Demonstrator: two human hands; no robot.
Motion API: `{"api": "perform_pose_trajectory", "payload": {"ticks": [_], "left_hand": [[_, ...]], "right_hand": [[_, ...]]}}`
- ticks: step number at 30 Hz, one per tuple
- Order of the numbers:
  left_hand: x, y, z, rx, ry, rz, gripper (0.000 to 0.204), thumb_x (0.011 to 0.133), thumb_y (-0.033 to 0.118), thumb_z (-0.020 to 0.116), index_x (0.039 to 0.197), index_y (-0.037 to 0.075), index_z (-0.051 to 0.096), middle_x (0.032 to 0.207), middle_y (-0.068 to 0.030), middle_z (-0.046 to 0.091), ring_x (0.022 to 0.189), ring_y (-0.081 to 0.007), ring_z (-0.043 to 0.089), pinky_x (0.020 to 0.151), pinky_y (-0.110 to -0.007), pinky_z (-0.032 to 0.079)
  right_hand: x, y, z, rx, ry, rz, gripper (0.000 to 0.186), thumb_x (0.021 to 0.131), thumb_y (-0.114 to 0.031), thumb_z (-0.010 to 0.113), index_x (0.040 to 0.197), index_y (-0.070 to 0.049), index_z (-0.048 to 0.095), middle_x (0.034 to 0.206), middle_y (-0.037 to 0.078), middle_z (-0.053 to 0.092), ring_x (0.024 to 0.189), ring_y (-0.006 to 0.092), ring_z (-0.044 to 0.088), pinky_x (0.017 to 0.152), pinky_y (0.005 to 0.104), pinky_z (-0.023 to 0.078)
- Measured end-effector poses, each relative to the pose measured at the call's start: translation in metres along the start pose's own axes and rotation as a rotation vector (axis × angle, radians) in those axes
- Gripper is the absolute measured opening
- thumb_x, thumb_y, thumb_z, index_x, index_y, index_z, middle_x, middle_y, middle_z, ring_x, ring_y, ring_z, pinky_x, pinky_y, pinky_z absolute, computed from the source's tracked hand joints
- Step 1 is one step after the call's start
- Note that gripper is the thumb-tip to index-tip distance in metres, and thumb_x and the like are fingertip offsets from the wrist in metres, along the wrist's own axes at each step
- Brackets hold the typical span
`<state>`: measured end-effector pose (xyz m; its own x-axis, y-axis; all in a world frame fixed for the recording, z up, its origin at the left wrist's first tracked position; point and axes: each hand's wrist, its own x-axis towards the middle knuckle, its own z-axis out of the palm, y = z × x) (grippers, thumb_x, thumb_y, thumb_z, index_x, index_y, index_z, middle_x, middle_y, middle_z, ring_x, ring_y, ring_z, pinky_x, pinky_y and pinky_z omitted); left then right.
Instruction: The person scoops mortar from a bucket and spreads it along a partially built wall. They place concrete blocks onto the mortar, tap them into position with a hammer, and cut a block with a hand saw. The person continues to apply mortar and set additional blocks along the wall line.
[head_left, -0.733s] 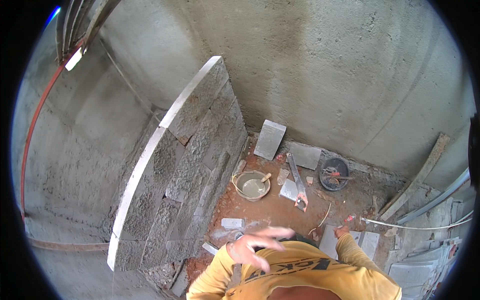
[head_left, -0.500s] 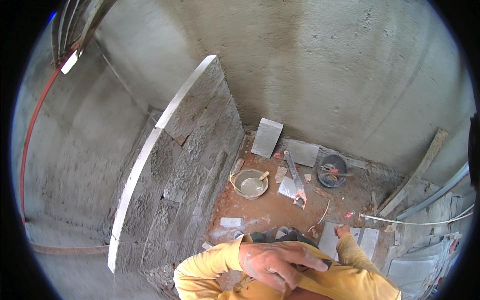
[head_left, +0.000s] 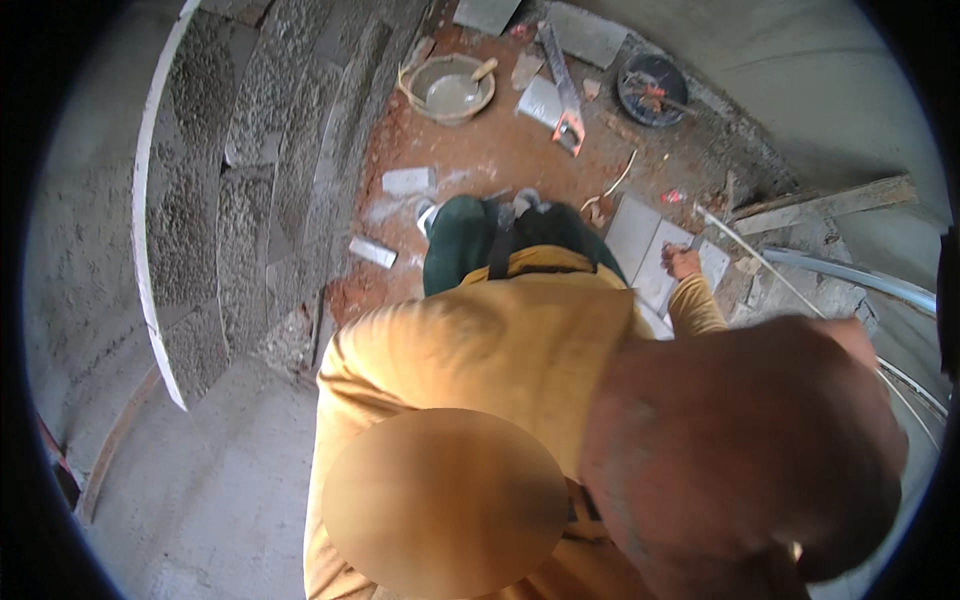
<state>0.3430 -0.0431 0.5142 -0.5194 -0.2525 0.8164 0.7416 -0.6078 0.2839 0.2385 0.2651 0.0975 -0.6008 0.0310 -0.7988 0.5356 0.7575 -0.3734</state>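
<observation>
My left hand (head_left: pixel 745 450) is raised very large and near across the right of the view, with its back showing. Its fingers curl out of sight, so what they hold, if anything, is hidden. Lower down and farther off, my right hand (head_left: pixel 683 262) is closed over the pale grey blocks (head_left: pixel 632 228) beside my knee. A thin dark piece shows by its fingers, too small to name. My yellow sleeve (head_left: pixel 697 305) covers that forearm.
At left stands a rough block wall (head_left: pixel 195 235) with a white edge. Ahead are a mortar basin (head_left: pixel 440 92) with a wooden-handled tool, a handsaw (head_left: pixel 562 85) and a black bucket (head_left: pixel 640 105). Loose block pieces (head_left: pixel 408 181) lie on the floor. A wooden plank (head_left: pixel 830 205) leans at right.
My left hand has risen toward the camera and to the right. My view has tipped downward, showing more of my body. The right hand stays by the pale blocks.
</observation>
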Motion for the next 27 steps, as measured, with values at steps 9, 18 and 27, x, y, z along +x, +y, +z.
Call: {"api": "perform_pose_trajectory", "payload": {"ticks": [9, 18, 27], "left_hand": [[0.011, 0.001, 0.002, -0.424, -0.403, -0.46, 0.029, 0.089, 0.03, 0.061, 0.074, 0.005, 0.06, 0.067, -0.0093, 0.057, 0.058, -0.0219, 0.051, 0.058, -0.037, 0.041], [-0.012, -0.009, 0.01, -0.281, -0.406, -0.228, 0.033, 0.091, 0.036, 0.06, 0.081, 0.006, 0.067, 0.077, -0.0132, 0.061, 0.072, -0.0263, 0.056, 0.068, -0.038, 0.044], [-0.15, 0.09, -0.138, 0.57, 0.25, -0.918, 0.044, 0.085, 0.027, 0.072, 0.12, 0.004, 0.059, 0.131, -0.0131, 0.054, 0.126, -0.0275, 0.048, 0.105, -0.04, 0.037]], "right_hand": [[0.01, 0.026, 0.026, 0.198, -0.137, -0.024, 0.015, 0.085, -0.018, 0.062, 0.085, -0.004, 0.066, 0.071, 0.006, 0.065, 0.054, 0.0152, 0.061, 0.04, 0.0267, 0.041], [0.005, 0.015, 0.024, 0.133, 0.064, -0.037, 0.014, 0.084, -0.017, 0.062, 0.085, -0.004, 0.067, 0.064, 0.004, 0.061, 0.049, 0.0146, 0.057, 0.037, 0.0264, 0.038], [0.039, 0.024, 0.03, 0.242, -0.106, -0.003, 0.013, 0.083, -0.013, 0.059, 0.088, -0.004, 0.067, 0.069, 0.006, 0.062, 0.049, 0.0146, 0.056, 0.037, 0.0264, 0.037]]}}
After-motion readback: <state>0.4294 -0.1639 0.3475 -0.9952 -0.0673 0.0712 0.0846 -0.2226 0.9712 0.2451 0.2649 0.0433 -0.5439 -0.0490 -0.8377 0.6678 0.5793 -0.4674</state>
